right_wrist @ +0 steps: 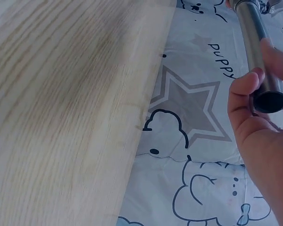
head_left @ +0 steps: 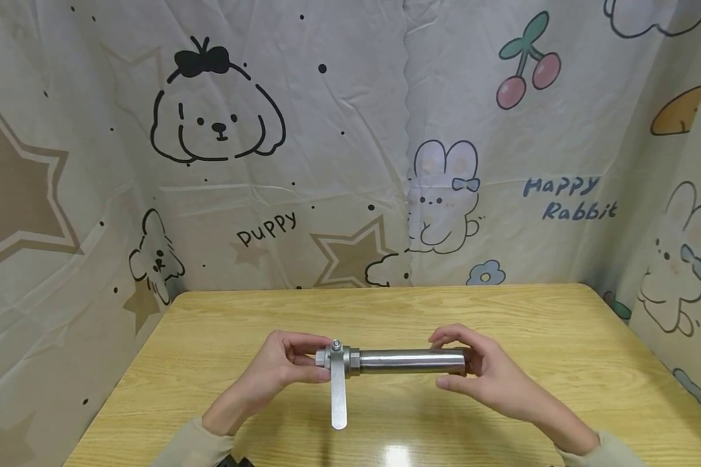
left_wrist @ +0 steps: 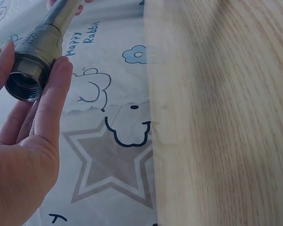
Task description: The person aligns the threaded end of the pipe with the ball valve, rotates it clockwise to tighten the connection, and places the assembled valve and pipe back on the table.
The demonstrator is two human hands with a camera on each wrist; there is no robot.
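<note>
A steel ball valve (head_left: 337, 359) with a long flat lever handle (head_left: 339, 395) is joined to a smooth metal pipe (head_left: 411, 360), held level above the table. My left hand (head_left: 280, 363) grips the valve's hex end between thumb and fingers. In the left wrist view, the threaded opening (left_wrist: 26, 85) of the valve faces the camera. My right hand (head_left: 491, 373) is curled round the pipe's far end, the thumb and one finger spread off its sides in the head view. The pipe's open end (right_wrist: 270, 102) looks dark in the right wrist view.
A wood-grain table (head_left: 239, 311) lies under both hands. A printed cloth curtain (head_left: 339, 143) with cartoon drawings hangs behind the table and along both sides.
</note>
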